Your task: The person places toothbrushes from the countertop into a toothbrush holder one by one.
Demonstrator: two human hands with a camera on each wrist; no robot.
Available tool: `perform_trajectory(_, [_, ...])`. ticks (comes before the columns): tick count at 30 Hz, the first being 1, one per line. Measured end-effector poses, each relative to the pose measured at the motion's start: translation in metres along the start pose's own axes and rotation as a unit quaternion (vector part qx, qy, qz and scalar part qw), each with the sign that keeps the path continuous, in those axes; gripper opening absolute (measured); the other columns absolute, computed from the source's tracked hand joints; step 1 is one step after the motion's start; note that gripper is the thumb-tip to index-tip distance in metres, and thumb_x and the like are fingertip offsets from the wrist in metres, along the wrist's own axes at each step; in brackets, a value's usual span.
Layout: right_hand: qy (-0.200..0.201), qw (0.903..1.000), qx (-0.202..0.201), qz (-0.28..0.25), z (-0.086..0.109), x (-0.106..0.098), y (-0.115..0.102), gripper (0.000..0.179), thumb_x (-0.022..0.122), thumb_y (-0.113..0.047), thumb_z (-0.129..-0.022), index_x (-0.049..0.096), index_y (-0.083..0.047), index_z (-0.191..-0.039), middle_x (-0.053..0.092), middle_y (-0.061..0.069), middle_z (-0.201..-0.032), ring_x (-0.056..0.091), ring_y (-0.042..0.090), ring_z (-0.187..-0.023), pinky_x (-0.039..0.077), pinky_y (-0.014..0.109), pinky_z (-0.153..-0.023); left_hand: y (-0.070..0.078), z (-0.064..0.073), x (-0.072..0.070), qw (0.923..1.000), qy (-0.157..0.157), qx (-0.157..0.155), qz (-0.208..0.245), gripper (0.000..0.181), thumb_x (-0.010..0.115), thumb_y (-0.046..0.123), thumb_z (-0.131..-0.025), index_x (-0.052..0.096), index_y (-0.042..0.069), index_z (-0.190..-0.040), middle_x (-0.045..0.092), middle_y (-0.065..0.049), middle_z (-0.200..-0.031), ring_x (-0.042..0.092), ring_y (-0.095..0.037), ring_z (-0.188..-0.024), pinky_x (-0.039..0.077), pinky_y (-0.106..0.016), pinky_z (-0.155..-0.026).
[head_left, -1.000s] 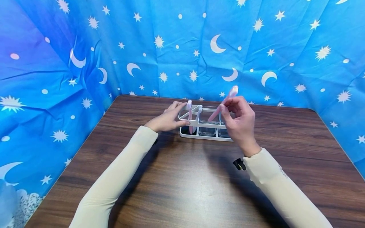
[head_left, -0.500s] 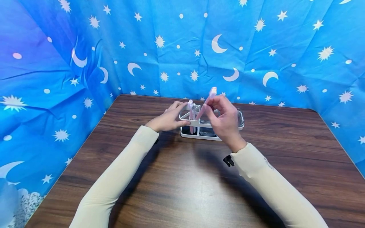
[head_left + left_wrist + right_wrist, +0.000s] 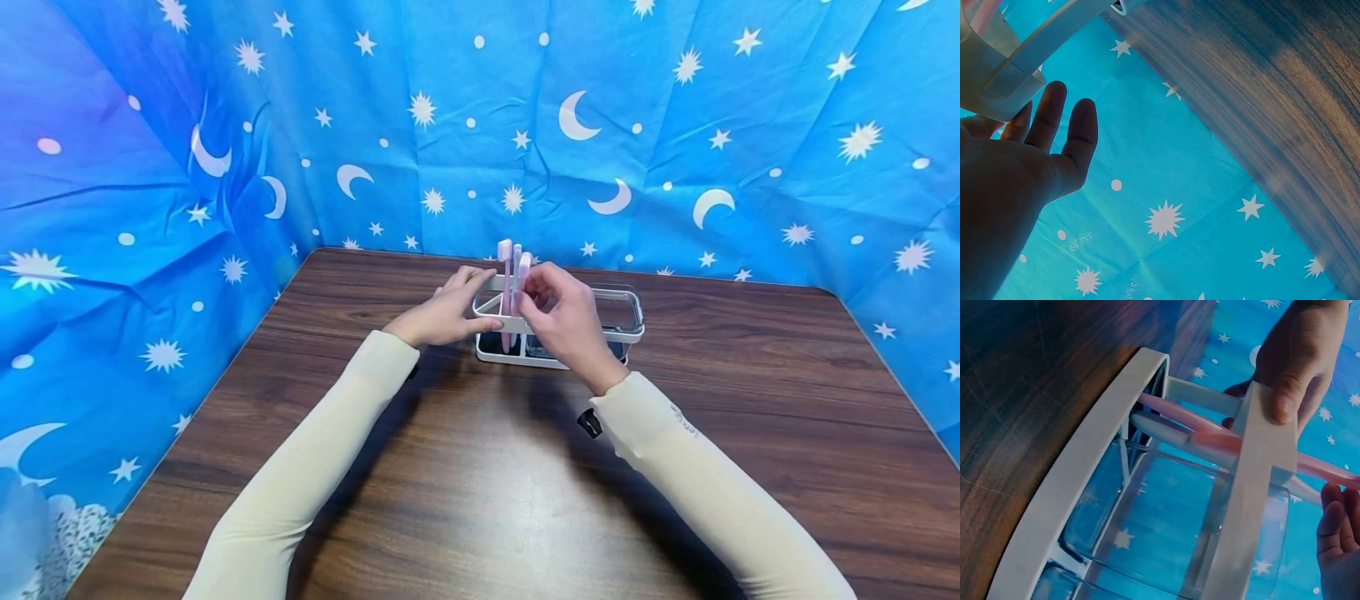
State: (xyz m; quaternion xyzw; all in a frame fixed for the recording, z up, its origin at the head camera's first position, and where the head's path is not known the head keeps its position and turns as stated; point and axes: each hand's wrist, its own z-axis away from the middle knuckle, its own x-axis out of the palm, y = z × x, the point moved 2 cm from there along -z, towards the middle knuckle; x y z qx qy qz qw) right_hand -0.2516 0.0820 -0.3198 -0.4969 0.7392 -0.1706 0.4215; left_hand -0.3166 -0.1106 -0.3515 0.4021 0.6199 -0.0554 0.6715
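At the back of the table stands a white toothbrush holder (image 3: 632,335) with clear glass cups. My left hand (image 3: 447,313) grips its left end, thumb on the front of the upper rail and fingers behind. Between the thumb and fingers of my right hand (image 3: 562,310) is the head end of a pink toothbrush (image 3: 524,268), its handle reaching into the left compartment. Another pink toothbrush (image 3: 505,252) and a pale grey toothbrush (image 3: 1166,430) stand in that same compartment. In the right wrist view, the left thumb (image 3: 1285,403) presses the white rail.
The dark wooden table (image 3: 480,475) extends in front of the holder and to both sides. A blue cloth (image 3: 465,150) with moons and stars hangs behind and at the sides. One glass cup (image 3: 1166,512) sits beside the toothbrushes' compartment.
My right hand has moved left and lowered the pink toothbrush into the left compartment, turning it upright. The two other toothbrushes now lean less. My left hand keeps its place on the holder.
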Motion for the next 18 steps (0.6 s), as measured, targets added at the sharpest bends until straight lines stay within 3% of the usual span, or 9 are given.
perform_trajectory(6, [-0.030, 0.9976, 0.051, 0.036, 0.003, 0.006, 0.008, 0.007, 0.064, -0.015, -0.090, 0.062, -0.015, -0.096, 0.061, -0.004, -0.088, 0.055, 0.012, -0.072, 0.049, 0.028, -0.067, 0.000, 0.000, 0.000, 1.0000, 0.000, -0.001, -0.003, 0.086, 0.062, 0.051, -0.087, 0.021, 0.012, -0.151, 0.029, -0.007, -0.141, 0.033, -0.022, -0.120, 0.026, -0.049, -0.101])
perform_trajectory(12, [-0.046, 0.9914, 0.092, 0.080, 0.007, 0.009, 0.013, 0.009, 0.067, -0.017, -0.088, 0.062, -0.016, -0.096, 0.058, -0.002, -0.091, 0.052, 0.015, -0.084, 0.049, 0.031, -0.074, -0.001, 0.000, 0.001, 1.0000, 0.000, 0.000, -0.003, 0.086, 0.061, 0.052, -0.087, 0.021, 0.012, -0.151, 0.029, -0.007, -0.141, 0.034, -0.022, -0.119, 0.026, -0.049, -0.101])
perform_trajectory(18, [-0.048, 0.9892, 0.104, 0.091, 0.009, 0.009, 0.014, 0.011, 0.069, -0.016, -0.086, 0.063, -0.016, -0.096, 0.057, -0.002, -0.091, 0.048, 0.020, -0.090, 0.047, 0.034, -0.074, -0.003, 0.000, 0.002, 0.9999, -0.002, -0.011, -0.008, 0.086, 0.060, 0.054, -0.086, 0.020, 0.014, -0.151, 0.028, -0.006, -0.142, 0.032, -0.021, -0.123, 0.025, -0.048, -0.102])
